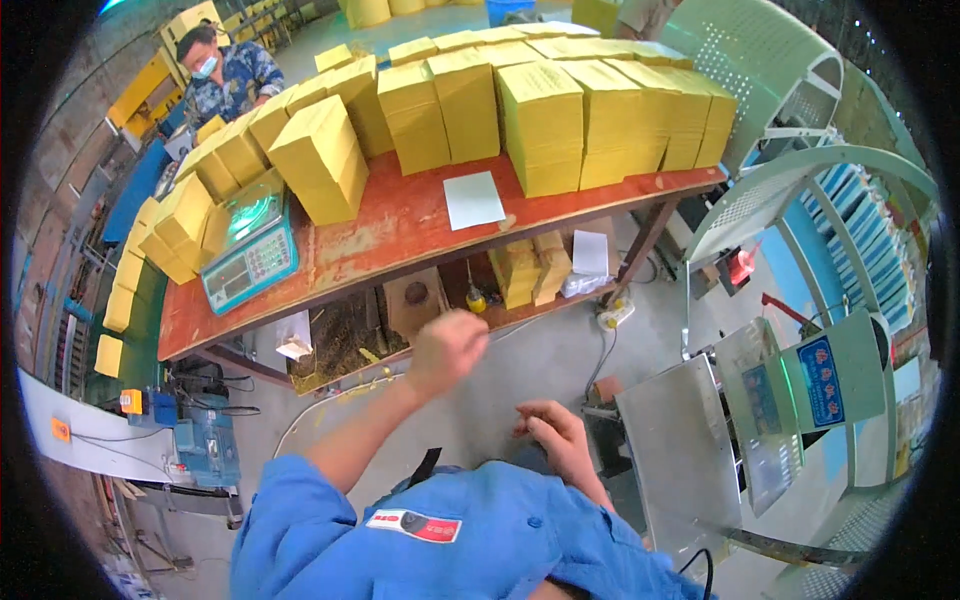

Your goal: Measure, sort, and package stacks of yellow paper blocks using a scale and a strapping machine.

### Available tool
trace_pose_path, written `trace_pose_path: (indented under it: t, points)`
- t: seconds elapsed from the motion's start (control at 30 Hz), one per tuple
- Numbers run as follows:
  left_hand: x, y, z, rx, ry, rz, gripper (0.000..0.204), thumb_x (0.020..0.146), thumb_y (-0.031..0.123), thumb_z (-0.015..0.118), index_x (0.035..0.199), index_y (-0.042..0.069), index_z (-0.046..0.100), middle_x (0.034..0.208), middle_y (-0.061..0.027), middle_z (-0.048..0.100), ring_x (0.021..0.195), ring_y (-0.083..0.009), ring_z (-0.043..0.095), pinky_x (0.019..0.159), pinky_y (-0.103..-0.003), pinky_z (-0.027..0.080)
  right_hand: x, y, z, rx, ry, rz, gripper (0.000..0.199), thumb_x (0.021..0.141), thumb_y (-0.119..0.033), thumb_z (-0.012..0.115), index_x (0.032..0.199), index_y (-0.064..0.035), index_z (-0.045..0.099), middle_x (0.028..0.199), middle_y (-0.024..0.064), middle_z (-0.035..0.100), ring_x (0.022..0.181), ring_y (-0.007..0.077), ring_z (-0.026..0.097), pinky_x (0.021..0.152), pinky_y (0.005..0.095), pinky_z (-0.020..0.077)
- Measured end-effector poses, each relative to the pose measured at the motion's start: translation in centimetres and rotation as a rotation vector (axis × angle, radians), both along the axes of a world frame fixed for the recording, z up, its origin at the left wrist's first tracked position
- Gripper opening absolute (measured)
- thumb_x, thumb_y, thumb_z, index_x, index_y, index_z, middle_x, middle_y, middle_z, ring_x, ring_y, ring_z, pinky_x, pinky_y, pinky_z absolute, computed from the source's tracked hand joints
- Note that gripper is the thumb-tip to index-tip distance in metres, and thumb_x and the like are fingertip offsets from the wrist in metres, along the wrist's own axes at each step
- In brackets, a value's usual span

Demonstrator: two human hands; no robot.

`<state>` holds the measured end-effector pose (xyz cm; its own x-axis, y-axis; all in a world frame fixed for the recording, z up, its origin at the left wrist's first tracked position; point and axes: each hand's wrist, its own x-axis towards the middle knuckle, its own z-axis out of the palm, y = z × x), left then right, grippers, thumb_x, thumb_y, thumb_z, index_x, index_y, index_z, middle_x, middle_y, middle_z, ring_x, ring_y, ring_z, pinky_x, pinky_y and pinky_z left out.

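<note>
"What's in the hands of the person in the blue work shirt (460, 545)?"

"I see nothing in the left hand (450, 352); its fingers are curled in, narrow. It's out in front of the body, nearest a small yellow item with a thin stem (477, 300) at the lower shelf of the red-topped table (400, 225)."

"And the right hand (560, 435)?"

"Lower, close to the body, thumb uppermost. From here I can't tell how far it's open or whether it holds anything. The steel tray (680, 450) of the pale green machine (840, 370) is off to its right."

"What's on the table?"

"Yellow paper stacks (540, 130), standing in rows along the far side and round to the left. A white sheet (474, 200) lies flat in front of them, and a counting scale (250, 255) sits at the left end."

"Anyone else about?"

"A masked co-worker in a camouflage jacket (235, 88), beyond the stacks at the far left."
</note>
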<state>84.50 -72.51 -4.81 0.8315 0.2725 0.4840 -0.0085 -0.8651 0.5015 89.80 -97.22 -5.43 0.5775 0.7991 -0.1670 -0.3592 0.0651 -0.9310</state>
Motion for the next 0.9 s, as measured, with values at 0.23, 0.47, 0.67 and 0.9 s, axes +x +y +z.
trace_pose_path:
  t: [0.23, 0.47, 0.67, 0.9]
  points:
    - [9.5, 10.1, -0.6, 0.147, 0.241, 0.242, 0.063, 0.081, 0.032, 0.071, 0.132, 0.000, 0.050, 0.145, -0.0236, 0.037, 0.132, -0.0403, 0.038, 0.109, -0.047, 0.034, 7.7, 9.2, -4.0, -0.065, 0.020, 0.214, 0.025, 0.094, -0.014, 0.056, 0.113, 0.0024, 0.061, 0.091, 0.0093, 0.065, 0.090, 0.0172, 0.064, 0.081, 0.0327, 0.0522]
    - [14.4, 12.6, -3.3, 0.305, 0.451, 0.272, 0.081, 0.076, 0.037, 0.074, 0.141, 0.003, 0.039, 0.149, -0.0231, 0.031, 0.140, -0.0378, 0.026, 0.114, -0.055, 0.020, 19.5, 14.0, -16.4, -0.194, 0.346, -0.120, 0.030, 0.094, -0.019, 0.055, 0.117, 0.0001, 0.059, 0.093, 0.0103, 0.066, 0.077, 0.0199, 0.066, 0.069, 0.0309, 0.0533]
    - [17.0, 13.9, -2.7, 0.289, 0.457, 0.022, 0.073, 0.074, 0.030, 0.075, 0.135, 0.001, 0.046, 0.147, -0.0231, 0.035, 0.137, -0.0395, 0.031, 0.113, -0.056, 0.021, 32.1, 13.7, -27.0, -0.452, 0.351, -0.545, 0.039, 0.088, -0.018, 0.055, 0.125, -0.0030, 0.053, 0.095, 0.0109, 0.064, 0.073, 0.0210, 0.066, 0.061, 0.0298, 0.0514]
    - [19.6, 11.8, -1.5, 0.253, 0.180, -0.070, 0.055, 0.086, 0.022, 0.061, 0.134, -0.001, 0.046, 0.145, -0.0242, 0.037, 0.135, -0.0439, 0.034, 0.110, -0.056, 0.029, 39.0, 15.5, -36.0, -0.623, 0.333, -0.806, 0.048, 0.085, -0.023, 0.065, 0.125, -0.0003, 0.053, 0.100, 0.0125, 0.064, 0.073, 0.0216, 0.063, 0.063, 0.0346, 0.0505]
